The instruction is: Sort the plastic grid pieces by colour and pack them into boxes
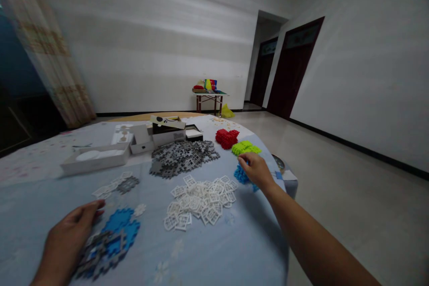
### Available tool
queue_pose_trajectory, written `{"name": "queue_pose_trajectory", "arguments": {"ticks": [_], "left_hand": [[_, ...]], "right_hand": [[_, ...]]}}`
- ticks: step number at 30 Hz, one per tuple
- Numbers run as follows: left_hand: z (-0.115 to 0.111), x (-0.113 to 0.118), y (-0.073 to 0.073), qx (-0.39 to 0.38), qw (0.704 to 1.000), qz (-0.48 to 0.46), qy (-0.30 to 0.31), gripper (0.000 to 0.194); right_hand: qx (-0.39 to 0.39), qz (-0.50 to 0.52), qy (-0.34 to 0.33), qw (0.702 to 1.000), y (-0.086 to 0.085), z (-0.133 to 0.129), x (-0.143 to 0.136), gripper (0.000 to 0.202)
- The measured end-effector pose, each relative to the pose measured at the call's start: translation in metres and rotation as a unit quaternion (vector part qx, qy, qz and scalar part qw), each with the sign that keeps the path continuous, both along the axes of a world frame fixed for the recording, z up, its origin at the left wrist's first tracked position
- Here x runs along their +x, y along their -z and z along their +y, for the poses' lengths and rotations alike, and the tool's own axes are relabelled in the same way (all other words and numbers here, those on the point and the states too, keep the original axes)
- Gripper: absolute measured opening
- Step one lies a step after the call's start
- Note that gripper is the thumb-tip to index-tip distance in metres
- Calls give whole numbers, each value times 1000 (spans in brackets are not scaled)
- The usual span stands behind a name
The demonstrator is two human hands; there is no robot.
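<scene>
My left hand hovers at the left of a part-joined build of blue and grey interlocking plastic pieces. Its fingers are loosely bent and a little apart, with nothing visible in them. On the right, my right hand reaches over a pile of small blue interlocking pieces, thumb and fingers pinched together. Whatever lies between those fingertips is hidden. Just beyond that hand is a heap of lime green pieces. A white flower-shaped piece lies by the build.
White window-frame pieces lie heaped mid-table, with grey interlocking pieces behind them and red pieces farther right. A white tray and open boxes stand at the back. The table's edge runs beneath my right forearm.
</scene>
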State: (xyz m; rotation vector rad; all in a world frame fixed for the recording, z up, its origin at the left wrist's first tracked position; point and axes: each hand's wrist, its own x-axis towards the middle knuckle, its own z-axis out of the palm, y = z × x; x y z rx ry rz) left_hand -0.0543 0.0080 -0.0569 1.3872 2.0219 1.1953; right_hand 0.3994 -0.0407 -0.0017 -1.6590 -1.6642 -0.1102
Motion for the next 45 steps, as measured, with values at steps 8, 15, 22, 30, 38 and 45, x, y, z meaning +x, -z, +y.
{"name": "queue_pose_trajectory", "arguments": {"ticks": [8, 15, 22, 30, 38, 45], "left_hand": [[-8, 8, -1, 48, 994, -98, 11, 42], [-2, 2, 9, 78, 986, -147, 11, 40], [0, -1, 10, 87, 982, -165, -4, 42], [-1, 4, 10, 92, 982, -167, 8, 41], [-1, 2, 9, 83, 985, -151, 12, 38], [-5, 4, 2, 57, 989, -135, 11, 41]], "right_hand": [[-71, -14, -260, 963, 15, 1, -129, 15], [-114, -93, -372, 916, 29, 6, -210, 23], [-141, -180, -415, 881, 36, 11, -241, 29], [-116, -129, -400, 900, 33, 11, -228, 19], [-142, 28, -350, 926, 29, 19, -207, 20], [-193, 186, -282, 921, 38, 32, -188, 21]]}}
